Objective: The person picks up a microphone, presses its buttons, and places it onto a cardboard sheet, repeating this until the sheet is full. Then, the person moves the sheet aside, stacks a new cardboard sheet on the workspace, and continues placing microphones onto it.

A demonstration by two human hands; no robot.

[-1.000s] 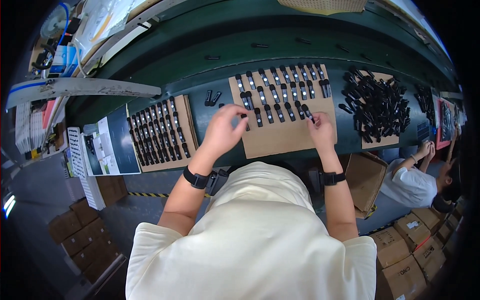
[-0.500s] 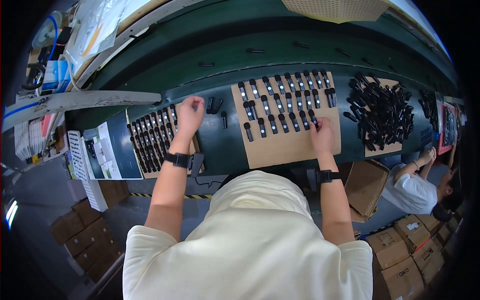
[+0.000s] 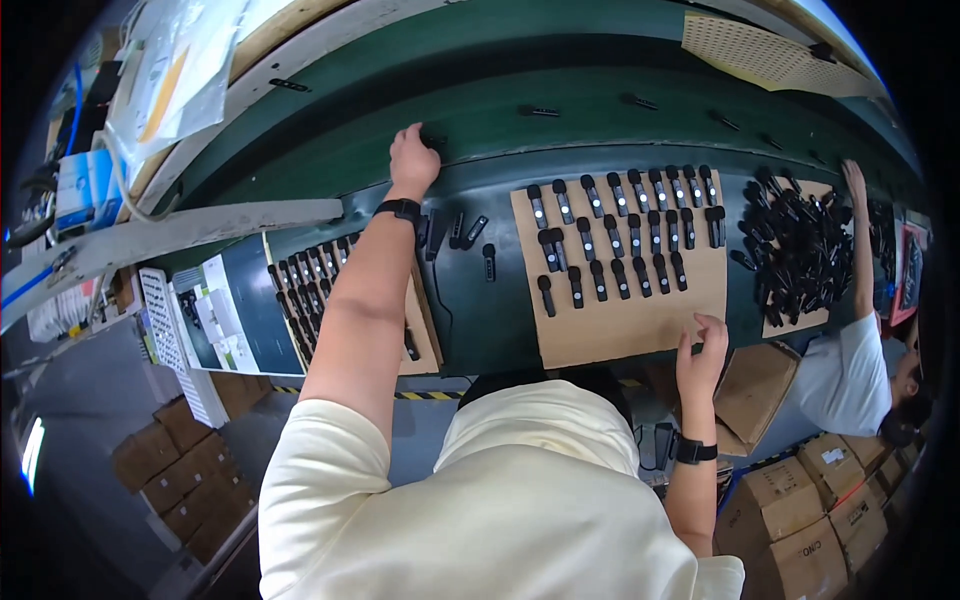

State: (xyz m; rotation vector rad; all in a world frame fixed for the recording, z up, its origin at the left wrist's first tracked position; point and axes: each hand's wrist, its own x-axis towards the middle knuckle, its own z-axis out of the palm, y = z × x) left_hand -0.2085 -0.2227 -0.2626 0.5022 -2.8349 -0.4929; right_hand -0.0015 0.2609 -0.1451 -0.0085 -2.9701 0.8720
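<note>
My left hand [image 3: 413,163] is stretched over the green belt [image 3: 480,125]. Its fingers and thumb are apart beside a small black microphone [image 3: 436,141], partly hidden by the hand; no firm hold shows. Below the front edge of a brown cardboard sheet [image 3: 630,330], my right hand [image 3: 704,355] hangs with thumb and fingers apart and nothing between them. Several small black microphones with foam tips stand out in rows on this sheet, such as one microphone [image 3: 620,277] in the lowest row. Three more, including a lone microphone [image 3: 489,262], lie on the dark table left of it.
Another sheet [image 3: 425,345] with microphone rows lies left, partly behind my left arm. A heap of microphones [image 3: 790,240] sits at right. A co-worker's arm [image 3: 862,250] reaches toward the belt beyond it. A grey metal arm [image 3: 200,230] crosses the left side.
My left hand has moved forward from the table to the belt microphone. My right hand has let go of a microphone in the lowest row and drawn back. The co-worker's arm has stretched forward.
</note>
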